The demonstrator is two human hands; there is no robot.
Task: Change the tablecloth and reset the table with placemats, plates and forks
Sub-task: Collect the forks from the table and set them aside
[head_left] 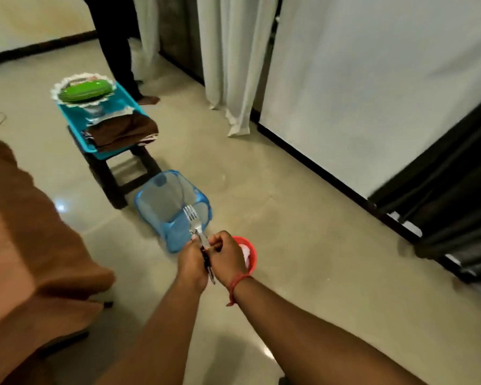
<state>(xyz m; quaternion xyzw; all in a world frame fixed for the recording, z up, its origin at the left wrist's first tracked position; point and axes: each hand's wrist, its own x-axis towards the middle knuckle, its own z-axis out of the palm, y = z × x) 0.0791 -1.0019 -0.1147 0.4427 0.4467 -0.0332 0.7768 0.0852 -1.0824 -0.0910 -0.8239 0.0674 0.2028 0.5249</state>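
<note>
Both my hands, left [190,259] and right [228,257], curl around the forks [196,226] above the basket [172,207]. I judge I'm clearing cutlery; next, set them down safely.

Glossy beige floor [303,245], white curtains [228,65].

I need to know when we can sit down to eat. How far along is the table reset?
A brown tablecloth already drapes the table. Both hands, left hand and right hand, grip the metal forks. The green plates on lacy white placemats remain in the blue tray.
</note>
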